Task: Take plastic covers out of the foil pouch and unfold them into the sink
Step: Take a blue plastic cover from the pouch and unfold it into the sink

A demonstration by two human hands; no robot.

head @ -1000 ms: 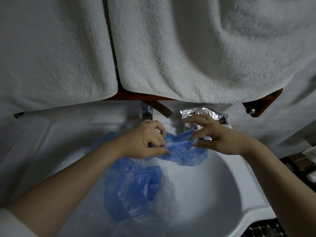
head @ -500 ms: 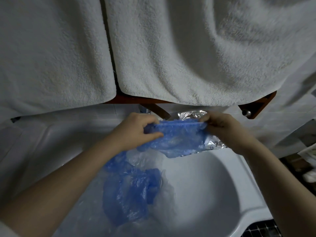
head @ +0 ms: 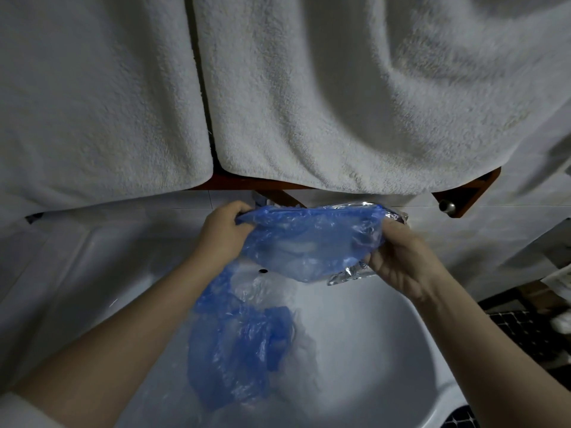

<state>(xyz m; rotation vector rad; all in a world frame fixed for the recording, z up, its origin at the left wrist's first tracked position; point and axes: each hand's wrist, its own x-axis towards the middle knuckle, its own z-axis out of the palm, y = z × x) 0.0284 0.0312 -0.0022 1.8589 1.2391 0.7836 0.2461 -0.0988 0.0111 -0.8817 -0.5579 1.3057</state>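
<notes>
A blue plastic cover (head: pixel 309 242) is stretched wide between my two hands above the back of the white sink (head: pixel 386 350). My left hand (head: pixel 221 234) grips its left end and my right hand (head: pixel 398 257) grips its right end. The silver foil pouch (head: pixel 349 274) lies behind and under the cover, and I cannot tell whether the right hand also holds it. Other unfolded blue covers (head: pixel 238 350) lie crumpled in the left part of the basin.
Two white towels (head: pixel 340 103) hang from a brown wooden shelf (head: pixel 463 196) just above the hands. The tap is mostly hidden behind the cover. A dark tiled floor (head: pixel 525 335) shows to the right of the sink.
My hands lifted the folded cover up from the basin and pulled apart, stretching it open to about twice its width. The pile in the sink has not moved.
</notes>
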